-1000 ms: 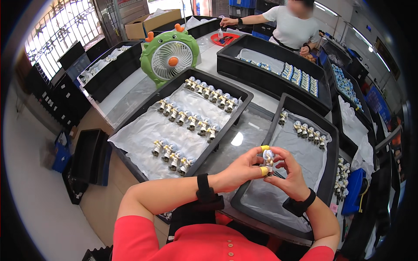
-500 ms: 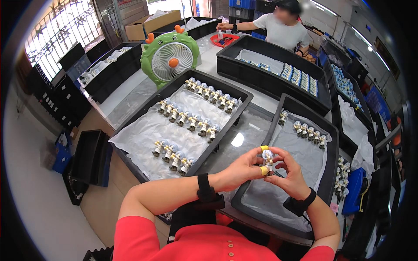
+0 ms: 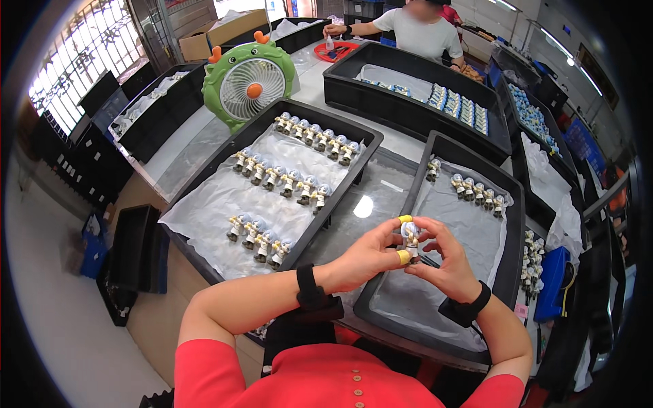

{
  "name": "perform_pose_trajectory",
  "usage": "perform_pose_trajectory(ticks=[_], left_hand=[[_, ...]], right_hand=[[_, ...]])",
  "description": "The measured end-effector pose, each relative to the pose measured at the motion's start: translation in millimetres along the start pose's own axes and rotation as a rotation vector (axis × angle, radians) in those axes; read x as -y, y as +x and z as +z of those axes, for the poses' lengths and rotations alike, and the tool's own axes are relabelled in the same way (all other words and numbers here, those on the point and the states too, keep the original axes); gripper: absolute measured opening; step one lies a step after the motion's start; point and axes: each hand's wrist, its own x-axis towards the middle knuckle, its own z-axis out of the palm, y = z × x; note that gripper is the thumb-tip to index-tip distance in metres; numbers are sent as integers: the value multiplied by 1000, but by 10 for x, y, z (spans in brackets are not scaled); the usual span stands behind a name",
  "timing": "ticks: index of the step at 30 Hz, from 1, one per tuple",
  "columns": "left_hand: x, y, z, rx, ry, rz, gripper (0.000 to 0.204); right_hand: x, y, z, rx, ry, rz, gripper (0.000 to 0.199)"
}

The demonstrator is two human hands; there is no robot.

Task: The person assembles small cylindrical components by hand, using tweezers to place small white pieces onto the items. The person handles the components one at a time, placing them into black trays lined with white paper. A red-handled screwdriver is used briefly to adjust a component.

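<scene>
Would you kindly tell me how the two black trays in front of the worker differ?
The left black tray holds three rows of small figurines; the right black tray holds one short row. Both hands hold a figurine over the right one. Both have pale liners.

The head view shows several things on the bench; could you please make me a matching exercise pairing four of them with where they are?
Things:
1. small figurine
2. green desk fan
3. red tray
4. rows of blue and white figurines

Places:
A. at the far end of the bench, by another person's hand
B. held between the left hand and right hand
C. in the far black bin
D. behind the left black tray

Pairs: 1-B, 2-D, 3-A, 4-C
</scene>
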Motion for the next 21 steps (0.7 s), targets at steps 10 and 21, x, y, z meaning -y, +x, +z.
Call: perform_pose_trajectory(ticks=[10,21], left_hand=[[0,10,-1,12,29,10,58],[22,18,-20,7,26,13,58]], right_hand=[[-26,-7,0,-2,-3,-12,74],[-29,-1,0,3,1,-13,75]])
